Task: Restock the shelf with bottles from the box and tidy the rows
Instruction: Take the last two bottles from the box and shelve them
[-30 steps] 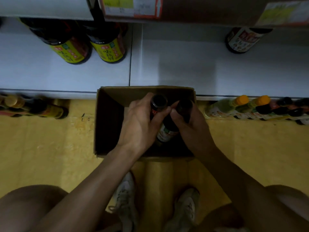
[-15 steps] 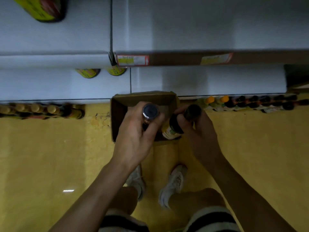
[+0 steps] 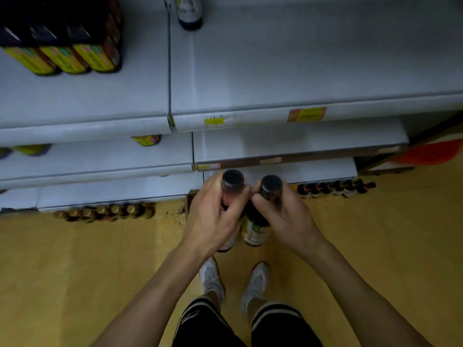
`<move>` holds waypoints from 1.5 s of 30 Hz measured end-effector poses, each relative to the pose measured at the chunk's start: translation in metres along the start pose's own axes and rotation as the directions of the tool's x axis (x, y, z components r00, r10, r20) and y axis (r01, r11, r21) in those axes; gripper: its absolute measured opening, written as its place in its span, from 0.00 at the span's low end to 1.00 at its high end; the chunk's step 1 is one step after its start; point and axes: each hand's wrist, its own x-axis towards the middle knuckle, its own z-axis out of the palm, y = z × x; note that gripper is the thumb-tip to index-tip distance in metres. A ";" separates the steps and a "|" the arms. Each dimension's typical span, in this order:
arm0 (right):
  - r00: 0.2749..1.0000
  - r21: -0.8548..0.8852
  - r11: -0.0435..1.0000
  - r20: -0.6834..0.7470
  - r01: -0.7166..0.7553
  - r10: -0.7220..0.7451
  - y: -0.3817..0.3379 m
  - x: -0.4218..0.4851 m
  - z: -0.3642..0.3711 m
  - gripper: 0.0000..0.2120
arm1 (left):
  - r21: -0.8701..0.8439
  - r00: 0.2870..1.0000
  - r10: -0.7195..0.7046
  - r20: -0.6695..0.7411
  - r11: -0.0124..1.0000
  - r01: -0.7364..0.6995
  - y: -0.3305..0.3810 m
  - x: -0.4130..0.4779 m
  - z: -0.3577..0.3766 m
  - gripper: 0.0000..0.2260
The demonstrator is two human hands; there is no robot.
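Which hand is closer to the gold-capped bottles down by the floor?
Left. The left hand, gripping a dark-capped bottle, is to the right of the gold-capped bottles; the right hand, gripping a labelled bottle, is farther right.

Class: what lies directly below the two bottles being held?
Yellow floor and white shoes show below. The left hand and right hand cover the box, except one brown edge.
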 end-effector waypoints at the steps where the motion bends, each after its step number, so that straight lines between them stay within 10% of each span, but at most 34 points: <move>1: 1.000 -0.003 1.000 0.011 -0.002 0.002 -0.016 -0.006 -0.004 0.04 | -0.008 1.000 0.011 -0.001 1.000 -0.011 0.014 -0.002 -0.007 0.08; 18: 0.968 -0.077 0.986 -0.193 0.147 -0.160 -0.170 -0.069 -0.054 0.10 | -0.172 0.936 0.348 0.060 0.927 -0.334 0.173 0.001 -0.078 0.07; 45: 0.801 -0.168 0.826 -0.204 0.538 -0.563 -0.258 -0.095 -0.345 0.05 | -0.221 0.879 0.429 -0.208 0.855 -0.469 0.438 0.057 0.060 0.10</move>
